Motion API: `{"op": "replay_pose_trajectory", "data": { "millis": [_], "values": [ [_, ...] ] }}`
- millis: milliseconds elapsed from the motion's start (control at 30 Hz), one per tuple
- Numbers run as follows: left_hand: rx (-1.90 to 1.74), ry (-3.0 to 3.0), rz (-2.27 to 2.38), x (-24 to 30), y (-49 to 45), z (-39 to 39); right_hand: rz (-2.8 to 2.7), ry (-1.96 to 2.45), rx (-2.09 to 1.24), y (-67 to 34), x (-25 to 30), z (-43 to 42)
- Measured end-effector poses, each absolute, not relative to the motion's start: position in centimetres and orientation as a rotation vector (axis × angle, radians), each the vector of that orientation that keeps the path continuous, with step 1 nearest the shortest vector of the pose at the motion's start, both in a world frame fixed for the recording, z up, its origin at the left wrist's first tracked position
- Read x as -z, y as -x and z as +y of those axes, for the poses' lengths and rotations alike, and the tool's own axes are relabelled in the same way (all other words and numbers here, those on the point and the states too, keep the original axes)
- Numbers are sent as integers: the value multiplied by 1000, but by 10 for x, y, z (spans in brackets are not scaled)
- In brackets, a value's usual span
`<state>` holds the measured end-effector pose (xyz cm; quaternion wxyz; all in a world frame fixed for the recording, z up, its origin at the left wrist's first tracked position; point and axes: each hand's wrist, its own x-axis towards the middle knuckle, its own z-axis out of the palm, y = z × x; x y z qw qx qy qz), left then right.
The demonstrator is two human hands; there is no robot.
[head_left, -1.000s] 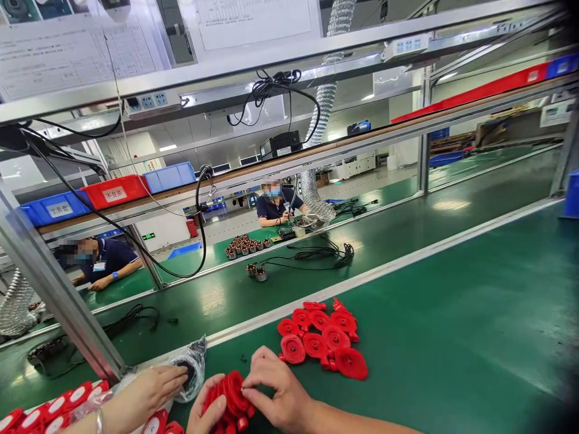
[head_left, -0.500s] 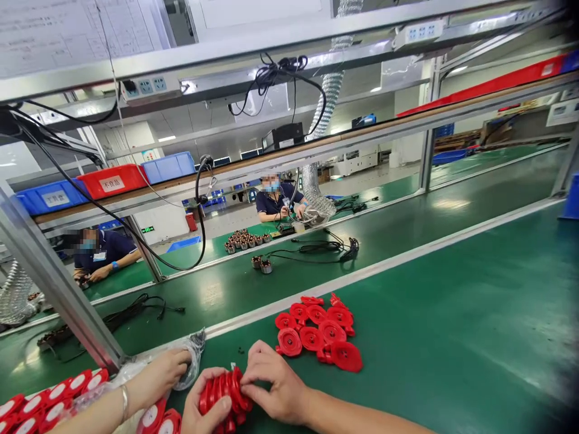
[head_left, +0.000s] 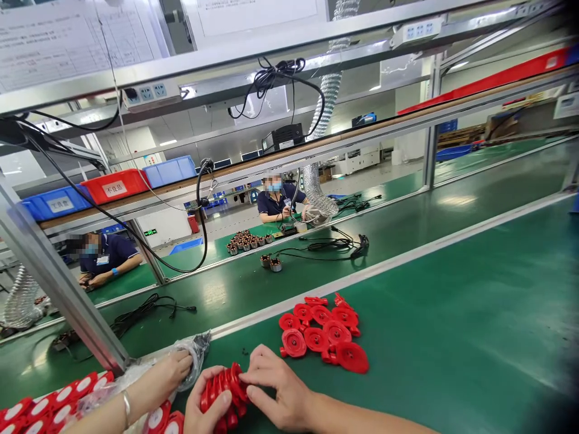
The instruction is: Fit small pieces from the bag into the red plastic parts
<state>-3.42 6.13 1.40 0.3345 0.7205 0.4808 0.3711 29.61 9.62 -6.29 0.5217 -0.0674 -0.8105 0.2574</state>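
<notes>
My left hand (head_left: 208, 402) is wrapped round a row of red plastic housings (head_left: 225, 386), which stand face to face. Thumb and index finger of my right hand (head_left: 283, 392) are curled against the row's right end; whatever they pinch is hidden. Beyond my right hand lie several more red round housings (head_left: 317, 339) with short side spouts, spread on the green tabletop (head_left: 434, 313). A few tiny black bits (head_left: 245, 351) lie just past my fingers. At the left, another person's hand (head_left: 169, 374), with a bracelet at the wrist, reaches into a clear plastic bag (head_left: 197, 354).
Red parts with white discs (head_left: 63, 395) stand in rows at lower left. A metal post (head_left: 67, 295) rises beside them. Black cables (head_left: 335, 246) and two copper-wound cores (head_left: 271, 263) lie past the pale strip. Two people sit opposite. Bins (head_left: 115, 185) line the shelf.
The view has shifted slightly. A small white bit at the top of the held row no longer shows. My right fingers stay at the row's end, and the other person's hand stays at the bag.
</notes>
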Motion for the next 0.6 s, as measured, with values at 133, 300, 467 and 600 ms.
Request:
{"op": "replay_pose_trajectory", "data": {
  "millis": [133,300,467,600],
  "values": [
    [-1040,-1863,1281,-28,27,50,-1994,131,-633,-300,59,94],
    [-1116,-1679,1355,-21,45,45,-2045,104,-642,-300,60,94],
    [-1595,-1663,1416,-31,73,28,-2028,249,-647,-298,71,98],
    [-1607,-1545,1591,-101,106,-26,-1904,385,-564,-298,109,116]
  ]
}}
